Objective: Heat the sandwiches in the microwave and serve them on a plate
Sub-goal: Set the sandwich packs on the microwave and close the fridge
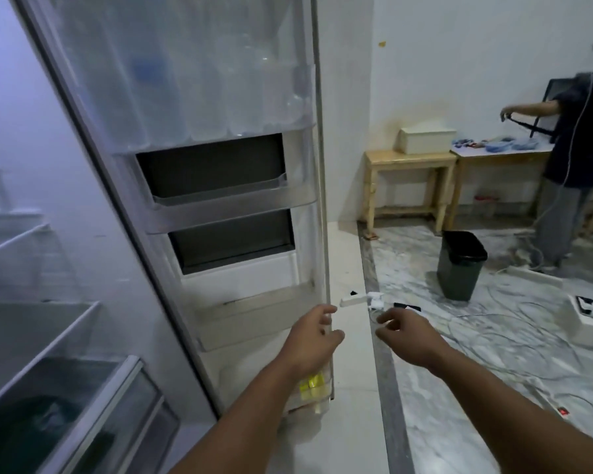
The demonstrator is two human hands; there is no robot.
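Since the fridge door [220,186] stood wide open, the left hand [310,340] was curled loosely at its edge — fingers apart, clamped on nothing — and the right hand [409,336] was held free, likewise slack.

I am standing in a room of a home that serves partly as a kitchen. Filling the left half of the frame is an open fridge door [216,186] with clear door bins, water bottles [192,73] in the top one, and glass shelves [31,323] at the far left. The floor [493,388] at lower right is grey-veined marble, strewn with white cables and a power strip [353,299]. At upper right, two small wooden tables [411,165] stand against a plain white wall, a dark waste bin [459,265] before them.
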